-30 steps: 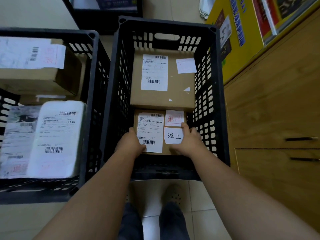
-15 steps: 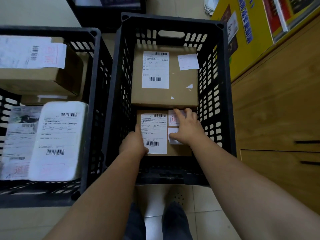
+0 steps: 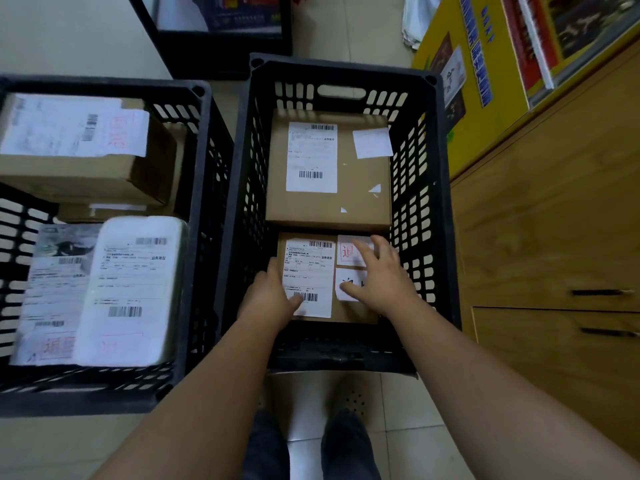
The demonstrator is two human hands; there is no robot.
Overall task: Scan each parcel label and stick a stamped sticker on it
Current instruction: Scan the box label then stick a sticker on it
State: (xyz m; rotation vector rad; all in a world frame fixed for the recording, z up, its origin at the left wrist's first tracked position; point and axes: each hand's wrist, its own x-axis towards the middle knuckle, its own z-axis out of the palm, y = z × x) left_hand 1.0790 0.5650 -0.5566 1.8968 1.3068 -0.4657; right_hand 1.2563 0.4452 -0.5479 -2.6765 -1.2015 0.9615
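A small cardboard parcel (image 3: 349, 311) lies at the near end of the black crate (image 3: 446, 209). It carries a white shipping label (image 3: 308, 268), a red-stamped sticker (image 3: 346, 251) and a handwritten sticker (image 3: 343, 284). My left hand (image 3: 272, 294) rests on the parcel's left edge, thumb on the label's barcode. With fingers spread, my right hand (image 3: 382, 275) lies flat over both stickers. A bigger parcel (image 3: 346, 195) with a label and a blank-looking sticker (image 3: 372, 143) fills the crate's far half.
A second black crate (image 3: 201, 174) on the left holds several labelled parcels, among them a white padded one (image 3: 131, 289). A third crate (image 3: 221, 46) stands behind. A wooden cabinet (image 3: 554, 220) and a yellow board (image 3: 464, 98) close off the right. My feet stand on floor tiles below.
My right hand moved from the parcel's near right corner up onto the two stickers and now lies flat on them. The left hand stayed at the parcel's left edge. The view shifted slightly.
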